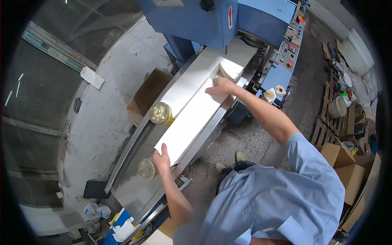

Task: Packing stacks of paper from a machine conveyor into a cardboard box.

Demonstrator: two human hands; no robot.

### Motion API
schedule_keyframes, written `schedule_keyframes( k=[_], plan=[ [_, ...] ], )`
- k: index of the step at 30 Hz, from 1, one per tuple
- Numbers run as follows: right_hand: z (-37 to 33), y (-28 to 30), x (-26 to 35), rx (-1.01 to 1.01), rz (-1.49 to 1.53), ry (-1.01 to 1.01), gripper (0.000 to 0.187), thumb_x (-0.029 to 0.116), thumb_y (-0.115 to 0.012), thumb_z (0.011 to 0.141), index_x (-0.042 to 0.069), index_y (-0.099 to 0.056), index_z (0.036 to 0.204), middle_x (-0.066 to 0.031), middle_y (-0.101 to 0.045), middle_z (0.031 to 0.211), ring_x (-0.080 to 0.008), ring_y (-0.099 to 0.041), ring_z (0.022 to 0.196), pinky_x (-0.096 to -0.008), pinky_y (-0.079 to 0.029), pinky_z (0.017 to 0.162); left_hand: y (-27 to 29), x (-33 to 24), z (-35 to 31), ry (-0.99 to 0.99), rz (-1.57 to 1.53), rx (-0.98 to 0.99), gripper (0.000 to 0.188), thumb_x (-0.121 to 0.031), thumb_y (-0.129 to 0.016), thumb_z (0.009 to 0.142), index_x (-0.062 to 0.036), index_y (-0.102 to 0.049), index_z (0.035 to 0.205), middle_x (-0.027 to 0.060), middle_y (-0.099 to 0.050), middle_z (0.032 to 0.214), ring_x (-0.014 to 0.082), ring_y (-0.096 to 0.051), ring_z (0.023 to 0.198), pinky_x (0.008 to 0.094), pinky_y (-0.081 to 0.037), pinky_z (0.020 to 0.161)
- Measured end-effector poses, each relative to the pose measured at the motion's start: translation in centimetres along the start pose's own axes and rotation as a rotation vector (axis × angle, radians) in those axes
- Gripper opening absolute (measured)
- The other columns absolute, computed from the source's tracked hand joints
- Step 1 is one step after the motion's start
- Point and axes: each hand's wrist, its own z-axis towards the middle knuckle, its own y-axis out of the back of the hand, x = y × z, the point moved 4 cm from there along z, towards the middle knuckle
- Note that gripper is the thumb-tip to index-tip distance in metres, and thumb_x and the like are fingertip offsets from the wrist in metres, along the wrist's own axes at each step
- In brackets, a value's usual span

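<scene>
A long white block [196, 116], which looks like a stack of paper, lies lengthwise on a metal table [136, 190]. My left hand [162, 161] grips its near end, thumb on top and the other fingers mostly hidden. At the far end my right hand [222, 86] is closed over the block, its fingers bent at the top and edge. Another white strip [190, 83] runs alongside on the left. A round jar-like thing with yellowish sides [161, 113] stands against that strip's near end, and a clear round one [147, 168] sits beside my left hand.
A blue machine [192, 20] rises over the table's far end. Its control panel [286, 57] with buttons is at the right, near a tape roll [280, 90]. An open cardboard box [149, 96] stands left of the table. Cartons [347, 175] and a wooden pallet [322, 110] are at the right.
</scene>
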Motion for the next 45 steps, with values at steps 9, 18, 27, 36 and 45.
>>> schedule_keyframes(
  k=[9, 18, 27, 36, 45],
  plan=[
    [-2.3, -2.9, 3.1, 0.032, -0.067, -0.001, 0.08, 0.062, -0.07, 0.079, -0.009, -0.059, 0.115, -0.0275, -0.067, 0.107, -0.039, -0.066, 0.102, -0.0412, -0.051, 0.091, -1.5, -4.5, -0.3, -0.059, 0.143, 0.073, 0.062, -0.048, -0.065, 0.089, 0.0106, -0.065, 0.109, 0.0316, -0.066, 0.108, 0.0461, -0.063, 0.105, 0.0467, -0.047, 0.092],
    [-4.8, -2.5, 3.2, -0.109, 0.172, 0.102, 0.09, 0.057, -0.078, 0.072, -0.01, -0.051, 0.125, -0.0299, -0.065, 0.11, -0.0409, -0.065, 0.103, -0.0421, -0.051, 0.093, -3.1, -4.3, -1.4, -0.147, -0.23, -0.001, 0.041, -0.026, -0.071, 0.089, 0.0107, -0.064, 0.106, 0.0241, -0.07, 0.102, 0.0305, -0.067, 0.098, 0.0379, -0.05, 0.088],
    [-8.6, -1.1, 2.9, -0.362, 0.461, 0.32, 0.099, 0.046, -0.082, 0.071, -0.004, -0.035, 0.142, -0.0283, -0.061, 0.121, -0.038, -0.062, 0.112, -0.0433, -0.049, 0.096, -3.5, -5.5, -4.8, -0.31, -0.669, -0.149, 0.039, -0.009, -0.067, 0.094, 0.0081, -0.052, 0.126, 0.0164, -0.063, 0.119, 0.0215, -0.061, 0.107, 0.0339, -0.047, 0.095],
    [-14.0, -0.8, 6.6, -0.353, 0.789, 0.482, 0.097, 0.031, -0.087, 0.072, 0.003, -0.032, 0.146, -0.0192, -0.056, 0.129, -0.0273, -0.059, 0.117, -0.0375, -0.047, 0.098, 3.3, -7.1, -11.6, -0.309, -0.797, -0.313, 0.039, -0.008, -0.064, 0.095, 0.0075, -0.05, 0.129, 0.0161, -0.061, 0.123, 0.0205, -0.06, 0.11, 0.0331, -0.046, 0.097],
    [-21.8, -11.8, 18.5, -0.189, 0.557, 0.725, 0.087, 0.025, -0.084, 0.076, 0.0, -0.033, 0.142, -0.009, -0.055, 0.121, -0.015, -0.056, 0.1, -0.0256, -0.045, 0.077, 13.8, 7.6, -22.8, -0.098, -0.84, -0.609, 0.042, -0.003, -0.067, 0.092, 0.005, -0.05, 0.13, 0.0107, -0.062, 0.121, 0.0158, -0.06, 0.107, 0.0291, -0.05, 0.09]
  ],
)
